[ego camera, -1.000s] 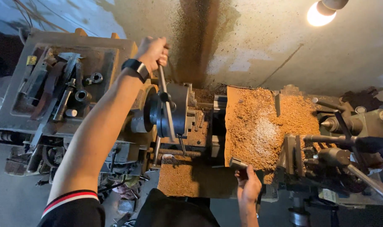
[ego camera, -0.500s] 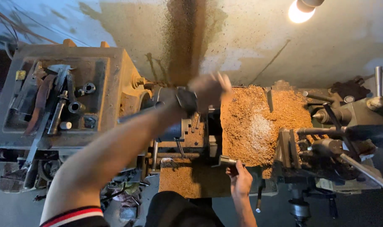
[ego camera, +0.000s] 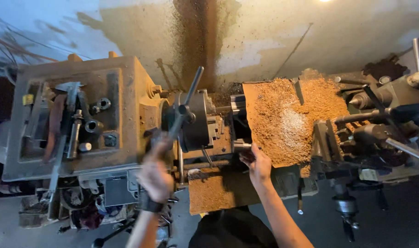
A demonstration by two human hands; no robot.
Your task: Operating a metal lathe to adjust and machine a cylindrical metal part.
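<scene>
Steel lathe chuck [ego camera: 195,120], dark and cylindrical, carries a long bar-shaped chuck key [ego camera: 184,108] standing through it at a slant. Left hand [ego camera: 156,172], blurred, has its fingers wrapped round the key's lower end. Right hand [ego camera: 257,164] closes its fingers on a small metal handle [ego camera: 243,147] beside the carriage, which is heaped with granular orange-brown swarf [ego camera: 290,119]. Worn, boxy headstock [ego camera: 87,117] holds loose tools.

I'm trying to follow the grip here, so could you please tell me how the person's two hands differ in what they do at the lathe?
The left hand is closed round the lower end of the long chuck key and looks motion-blurred; the right hand is sharp. The left hand sits below the chuck, while the right hand rests at a small metal part on the carriage, beside the chip-covered sheet. Both are bare.
</scene>
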